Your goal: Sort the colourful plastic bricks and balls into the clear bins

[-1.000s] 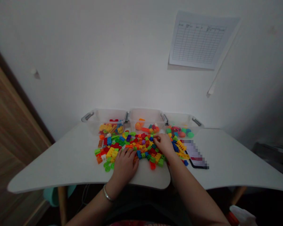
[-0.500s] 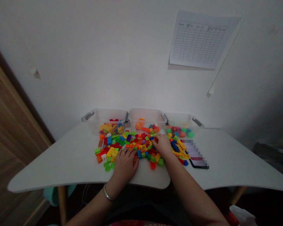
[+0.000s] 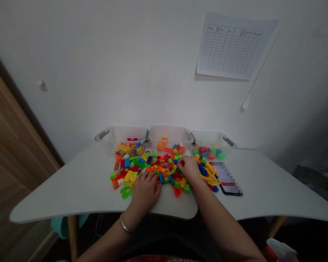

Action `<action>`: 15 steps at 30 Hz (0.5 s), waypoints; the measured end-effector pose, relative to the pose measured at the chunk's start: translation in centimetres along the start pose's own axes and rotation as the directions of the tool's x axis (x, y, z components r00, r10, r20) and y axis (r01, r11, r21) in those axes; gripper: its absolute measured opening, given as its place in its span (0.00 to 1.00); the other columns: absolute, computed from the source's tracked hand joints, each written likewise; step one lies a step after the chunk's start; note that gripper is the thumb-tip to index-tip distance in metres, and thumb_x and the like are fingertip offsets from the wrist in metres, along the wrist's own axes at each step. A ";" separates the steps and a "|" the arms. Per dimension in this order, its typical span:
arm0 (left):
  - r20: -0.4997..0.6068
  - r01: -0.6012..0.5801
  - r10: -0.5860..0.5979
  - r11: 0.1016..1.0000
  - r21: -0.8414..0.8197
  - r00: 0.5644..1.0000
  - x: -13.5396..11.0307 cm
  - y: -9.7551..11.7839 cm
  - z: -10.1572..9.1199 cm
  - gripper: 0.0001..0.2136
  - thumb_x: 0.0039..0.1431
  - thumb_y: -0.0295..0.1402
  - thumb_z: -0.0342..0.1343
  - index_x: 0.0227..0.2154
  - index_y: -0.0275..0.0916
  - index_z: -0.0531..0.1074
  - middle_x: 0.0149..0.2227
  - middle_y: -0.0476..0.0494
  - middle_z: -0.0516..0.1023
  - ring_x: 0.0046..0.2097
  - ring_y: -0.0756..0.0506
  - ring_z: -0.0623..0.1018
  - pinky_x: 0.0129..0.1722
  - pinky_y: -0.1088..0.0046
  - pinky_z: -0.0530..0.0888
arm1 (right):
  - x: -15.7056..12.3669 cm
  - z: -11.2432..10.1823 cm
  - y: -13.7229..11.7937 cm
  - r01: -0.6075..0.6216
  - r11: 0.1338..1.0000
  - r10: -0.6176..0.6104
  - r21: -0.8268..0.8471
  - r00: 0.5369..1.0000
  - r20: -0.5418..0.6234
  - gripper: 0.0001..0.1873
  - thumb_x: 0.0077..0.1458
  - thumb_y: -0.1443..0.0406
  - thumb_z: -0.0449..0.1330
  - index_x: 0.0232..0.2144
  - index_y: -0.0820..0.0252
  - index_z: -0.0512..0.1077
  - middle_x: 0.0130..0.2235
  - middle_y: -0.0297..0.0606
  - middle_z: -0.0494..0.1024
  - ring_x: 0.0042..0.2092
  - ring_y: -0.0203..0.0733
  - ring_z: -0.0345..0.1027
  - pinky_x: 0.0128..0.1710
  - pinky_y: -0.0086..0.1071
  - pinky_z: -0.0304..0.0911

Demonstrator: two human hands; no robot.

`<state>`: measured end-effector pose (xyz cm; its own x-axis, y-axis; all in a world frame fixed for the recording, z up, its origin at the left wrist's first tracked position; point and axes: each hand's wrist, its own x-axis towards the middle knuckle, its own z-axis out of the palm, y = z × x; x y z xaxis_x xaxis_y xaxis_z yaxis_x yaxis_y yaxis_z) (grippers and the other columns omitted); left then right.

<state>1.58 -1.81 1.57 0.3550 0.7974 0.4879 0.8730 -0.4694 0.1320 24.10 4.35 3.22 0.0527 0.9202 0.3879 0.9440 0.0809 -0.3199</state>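
A heap of small coloured plastic building blocks [image 3: 153,169] is spread over the middle of a white table [image 3: 79,185]. My left hand [image 3: 144,191] lies flat at the near edge of the heap, fingers stretched out on the blocks. My right hand [image 3: 189,169] rests on the right part of the heap with its fingers curled down into the blocks; what they grip is hidden. A metal bangle [image 3: 124,225] circles my left wrist.
Three clear plastic bins stand along the wall: the left bin [image 3: 120,140] with yellow and red blocks, the middle bin [image 3: 168,138] with orange pieces, the right bin [image 3: 211,143] with round pieces. A dark flat device [image 3: 229,185] lies right of the heap. A paper chart [image 3: 229,47] hangs above.
My right hand has drawn back slightly from the far edge of the heap and settled lower on the blocks. My left hand has stayed in place.
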 end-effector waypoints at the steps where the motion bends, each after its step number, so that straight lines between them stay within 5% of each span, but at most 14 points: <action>1: -0.001 0.001 -0.001 1.000 0.001 1.000 0.0 0.0 0.0 0.16 0.60 0.36 0.50 0.46 0.37 0.75 0.50 0.39 0.77 0.54 0.36 0.71 0.58 0.51 0.64 | 0.0 0.0 0.0 -0.003 1.000 0.003 0.002 1.000 0.000 0.05 0.54 0.65 0.60 0.32 0.58 0.76 0.39 0.39 0.78 0.46 0.46 0.67 0.50 0.35 0.57; 15: -0.050 -0.014 0.012 0.999 -0.030 0.999 0.0 0.0 0.1 0.14 0.59 0.36 0.50 0.45 0.40 0.75 0.49 0.39 0.78 0.53 0.37 0.72 0.57 0.50 0.64 | 0.1 0.0 -1.0 0.008 0.999 -0.008 -0.041 1.000 -0.015 0.07 0.54 0.61 0.62 0.35 0.55 0.78 0.42 0.39 0.78 0.46 0.46 0.66 0.48 0.36 0.58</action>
<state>1.58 -1.80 1.50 0.3485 0.7717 0.5320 0.8578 -0.4914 0.1509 23.18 4.40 3.60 0.0497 0.9136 0.4036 0.9570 0.0722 -0.2811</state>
